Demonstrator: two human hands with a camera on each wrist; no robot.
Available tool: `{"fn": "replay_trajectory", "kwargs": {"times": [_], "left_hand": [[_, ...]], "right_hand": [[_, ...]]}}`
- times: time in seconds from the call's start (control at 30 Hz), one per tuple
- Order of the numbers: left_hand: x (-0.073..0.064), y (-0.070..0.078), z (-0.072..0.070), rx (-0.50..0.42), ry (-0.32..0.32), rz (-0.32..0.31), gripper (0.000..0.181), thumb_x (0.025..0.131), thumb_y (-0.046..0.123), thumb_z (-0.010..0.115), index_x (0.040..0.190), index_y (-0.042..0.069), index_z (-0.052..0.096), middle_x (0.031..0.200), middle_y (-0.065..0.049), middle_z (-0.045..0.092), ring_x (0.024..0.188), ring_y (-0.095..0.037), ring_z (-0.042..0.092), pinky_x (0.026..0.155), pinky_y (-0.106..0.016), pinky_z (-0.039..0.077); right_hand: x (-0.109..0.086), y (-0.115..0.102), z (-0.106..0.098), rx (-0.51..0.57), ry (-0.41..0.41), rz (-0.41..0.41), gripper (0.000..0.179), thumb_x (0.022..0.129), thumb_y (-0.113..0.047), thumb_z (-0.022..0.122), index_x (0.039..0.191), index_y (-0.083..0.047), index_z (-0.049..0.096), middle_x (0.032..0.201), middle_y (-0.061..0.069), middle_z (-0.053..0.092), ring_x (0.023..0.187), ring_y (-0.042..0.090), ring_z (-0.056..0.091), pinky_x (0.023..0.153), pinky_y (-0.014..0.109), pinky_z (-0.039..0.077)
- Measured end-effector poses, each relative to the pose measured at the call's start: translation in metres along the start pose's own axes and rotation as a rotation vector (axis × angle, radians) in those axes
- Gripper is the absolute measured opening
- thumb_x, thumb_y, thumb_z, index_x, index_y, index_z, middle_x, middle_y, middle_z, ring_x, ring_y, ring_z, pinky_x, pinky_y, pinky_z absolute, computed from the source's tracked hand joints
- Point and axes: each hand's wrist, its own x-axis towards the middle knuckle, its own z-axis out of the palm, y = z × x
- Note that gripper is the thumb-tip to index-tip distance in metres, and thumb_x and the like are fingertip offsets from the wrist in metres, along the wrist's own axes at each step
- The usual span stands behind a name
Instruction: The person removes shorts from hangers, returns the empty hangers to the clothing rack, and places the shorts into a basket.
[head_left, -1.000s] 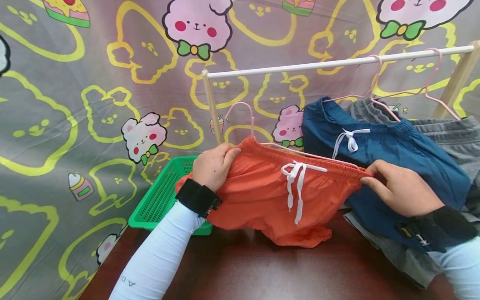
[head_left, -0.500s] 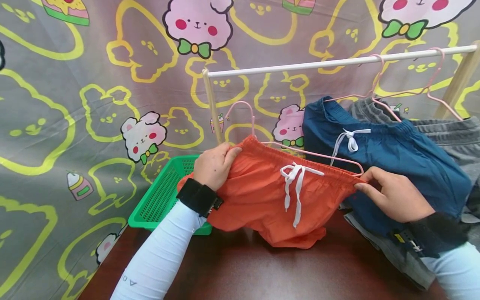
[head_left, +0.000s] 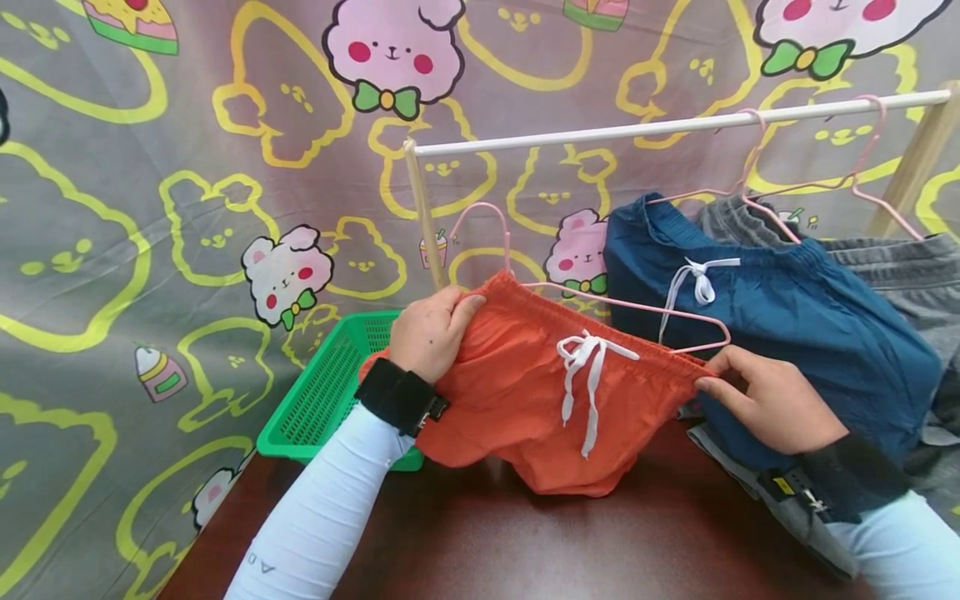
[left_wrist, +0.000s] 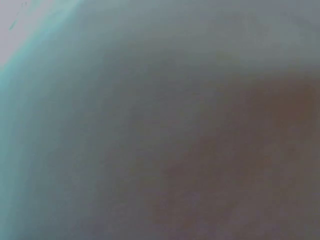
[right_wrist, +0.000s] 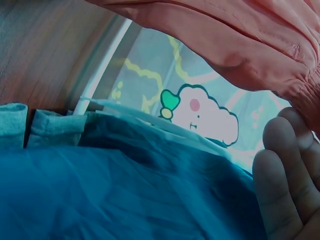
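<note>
Orange drawstring shorts (head_left: pixel 525 383) with a white bow hang stretched between my two hands in the head view. My left hand (head_left: pixel 429 333) grips the waistband's left end, thumb on top. At the right end, my right hand (head_left: pixel 776 400) pinches the waistband between thumb and fingers. A pink hanger (head_left: pixel 630 305) runs inside the waistband on the left; its right end shows above the waistband, just beside my right fingers. The hanger's hook stands free below the rail. In the right wrist view, the fingers (right_wrist: pixel 277 185) lie beside the orange cloth. The left wrist view is too blurred to read.
A white rail (head_left: pixel 675 127) on wooden posts stands behind. Blue shorts (head_left: pixel 750 292) and grey shorts (head_left: pixel 892 275) hang from it on pink hangers at the right. A green basket (head_left: pixel 300 452) sits at the left on the dark brown table (head_left: pixel 480 550).
My right hand has moved left and slightly down with the waistband's right end. The hanger's right end, earlier inside the waistband, now shows above it. My left hand has barely moved.
</note>
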Motion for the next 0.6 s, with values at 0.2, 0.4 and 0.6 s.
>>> {"fn": "replay_trajectory", "kwargs": {"times": [0.2, 0.4, 0.6], "left_hand": [[-0.001, 0.001, 0.000, 0.000, -0.004, -0.003, 0.041, 0.105, 0.045, 0.052, 0.077, 0.014, 0.050, 0.058, -0.002, 0.040, 0.053, -0.022, 0.046, 0.054, -0.037, 0.036], [0.000, 0.004, -0.001, -0.002, -0.010, 0.009, 0.039, 0.105, 0.044, 0.051, 0.080, 0.014, 0.054, 0.059, -0.002, 0.042, 0.056, -0.022, 0.049, 0.055, -0.038, 0.038], [0.001, 0.007, 0.001, -0.011, -0.035, 0.003, 0.040, 0.106, 0.045, 0.050, 0.079, 0.014, 0.051, 0.060, -0.003, 0.043, 0.057, -0.022, 0.049, 0.056, -0.037, 0.039]], "right_hand": [[0.000, -0.005, 0.006, 0.022, -0.037, 0.020, 0.016, 0.096, -0.028, 0.072, 0.103, -0.016, 0.064, 0.084, -0.001, 0.065, 0.071, 0.018, 0.054, 0.056, 0.027, 0.045], [0.001, -0.007, 0.013, 0.019, -0.028, -0.001, 0.014, 0.096, -0.024, 0.072, 0.103, -0.015, 0.065, 0.085, -0.003, 0.064, 0.073, 0.018, 0.054, 0.058, 0.028, 0.046], [0.003, -0.009, 0.021, 0.021, -0.036, -0.020, 0.016, 0.094, -0.024, 0.074, 0.104, -0.015, 0.066, 0.088, -0.003, 0.063, 0.075, 0.017, 0.055, 0.060, 0.028, 0.048]]}}
